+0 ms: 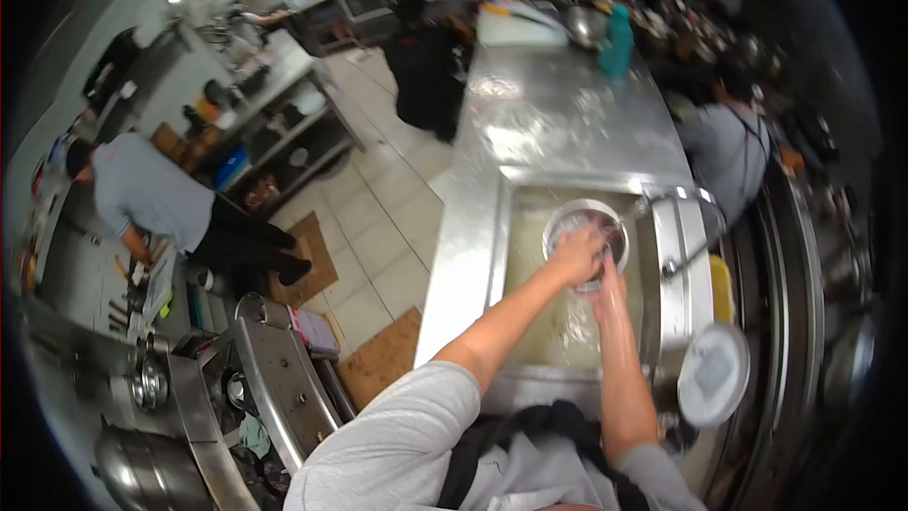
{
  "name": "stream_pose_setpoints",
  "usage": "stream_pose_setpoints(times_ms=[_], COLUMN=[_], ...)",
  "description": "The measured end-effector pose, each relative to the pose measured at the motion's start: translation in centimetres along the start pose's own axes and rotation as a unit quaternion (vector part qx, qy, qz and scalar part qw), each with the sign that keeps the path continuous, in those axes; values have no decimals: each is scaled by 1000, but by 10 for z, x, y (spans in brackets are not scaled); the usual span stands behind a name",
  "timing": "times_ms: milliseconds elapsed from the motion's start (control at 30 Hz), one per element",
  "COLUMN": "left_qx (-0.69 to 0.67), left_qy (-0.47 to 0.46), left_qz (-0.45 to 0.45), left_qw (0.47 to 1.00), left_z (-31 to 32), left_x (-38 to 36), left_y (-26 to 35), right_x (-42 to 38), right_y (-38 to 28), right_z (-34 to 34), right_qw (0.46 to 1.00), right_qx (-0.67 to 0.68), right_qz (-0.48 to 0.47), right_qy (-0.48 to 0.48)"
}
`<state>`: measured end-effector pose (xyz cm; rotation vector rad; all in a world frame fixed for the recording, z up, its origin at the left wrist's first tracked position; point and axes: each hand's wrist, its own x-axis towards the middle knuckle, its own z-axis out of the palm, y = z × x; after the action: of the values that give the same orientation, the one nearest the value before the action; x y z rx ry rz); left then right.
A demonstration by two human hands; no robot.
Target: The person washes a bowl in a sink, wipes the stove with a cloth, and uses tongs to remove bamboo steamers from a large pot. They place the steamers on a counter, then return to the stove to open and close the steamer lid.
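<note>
Commercial kitchen, seen from above the person's own arms. Both hands are down in a stainless steel sink (501,255) set into a long steel counter (558,123). Left hand (577,254) lies over the rim of a round metal bowl (586,227), fingers curled onto its edge, gripping it. Right hand (610,298) is just below the bowl, touching its near side; whether it's closed on the bowl or only steadying it can't be made out, too blurred w/ water. The bowl sits in the far half of the basin, under a thin stream from the tap (676,197) at the sink's right edge. It's round, so no real long axis; its mouth faces up, tilted a little toward the person. To wash it well, I'd judge: keep the left-hand grip firm on the wet rim, turn the bowl under the stream so water reaches all round the inside, keep it low to limit splash. A round white lid (714,374) rests on the ledge at right, near the right forearm. Other workers stand well apart: one in a grey shirt (142,189) bent over at left, another beyond the counter at right.
</note>
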<state>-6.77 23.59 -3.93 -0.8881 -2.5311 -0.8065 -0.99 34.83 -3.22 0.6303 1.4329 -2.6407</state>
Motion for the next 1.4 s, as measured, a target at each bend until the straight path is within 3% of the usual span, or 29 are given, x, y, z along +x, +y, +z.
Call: stream_pose_setpoints(times_ms=[33,67,100,133,167,267,333,367,433,467,500,567,600,633,733,767,800,833,867,933,967,1033,1067,1100,1167,1233,1300,1333,1400], left_qx=[-41,-268,-265,-185,-72,94,47,46,-143,-4,-2,130,111,113,-204,-204,-165,-127,-128,-490,-490,-773,-900,-899,-714,-686,-694,-709,-701], left_qy=[-10,-179,-312,-270,-368,-295,-108,-108,-415,-447,-447,-184,-129,-128,-308,-310,-256,-204,-211,-85,-92,96,98,92,14,17,46,24,37], left_qz=[-78,-136,-63,27,-30,89,-33,-26,-117,-3,3,124,94,98,-90,-86,-65,-49,-49,-268,-262,-423,-210,-209,-372,-386,-399,-362,-374], left_qw=[996,937,910,945,926,946,992,993,891,895,895,966,981,980,925,924,950,969,968,825,827,463,368,373,593,616,598,605,606], left_z=[19,19,2,-9,-63,-22,0,4,-23,-34,-33,-16,-5,1,-19,-23,-24,-22,-12,12,10,2,10,-3,-38,-43,-46,-51,-30], left_x=[0,13,10,-1,19,8,9,9,7,7,6,-11,-10,-10,-17,-26,-31,-39,-46,-37,-35,-45,-58,-55,-39,-38,-32,-22,-19], left_y=[14,21,26,27,54,33,46,44,55,46,34,9,22,34,69,71,69,66,55,29,30,33,32,33,38,39,43,47,21], right_x=[13,36,43,20,4,-10,-10,-7,-12,-17,-20,-29,-32,-32,8,15,-26,-30,-29,-45,-60,-66,-68,-56,-8,39,84,89,90], right_y=[-1,0,-10,-35,-52,-26,-25,-31,-38,-42,-43,-30,-25,-22,-22,-22,-68,-52,-31,-6,7,12,11,7,-17,-54,-75,-64,-42], right_z=[-8,-30,-47,-33,-38,-35,-31,-32,-45,-54,-58,-55,-44,-38,-60,-65,-31,-26,-25,-10,2,28,37,40,43,41,27,21,16], right_qw=[999,999,996,983,997,995,995,993,989,991,993,982,986,990,978,958,967,968,958,846,745,703,660,661,616,761,886,887,833], right_qx=[-31,-50,-80,-77,-31,-52,-55,-73,-95,-93,-88,-152,-134,-115,-182,-247,-203,-198,-267,-423,-507,-537,-567,-562,-590,-581,-454,-453,-526], right_qz=[-24,-18,12,-20,21,46,70,56,45,48,51,84,75,64,42,3,109,111,-41,-320,-431,-464,-492,-495,-521,-277,53,52,-171], right_qy=[5,-1,46,167,74,73,53,75,100,84,68,75,61,47,90,147,107,111,91,58,44,47,42,47,3,-88,-73,-70,-8])
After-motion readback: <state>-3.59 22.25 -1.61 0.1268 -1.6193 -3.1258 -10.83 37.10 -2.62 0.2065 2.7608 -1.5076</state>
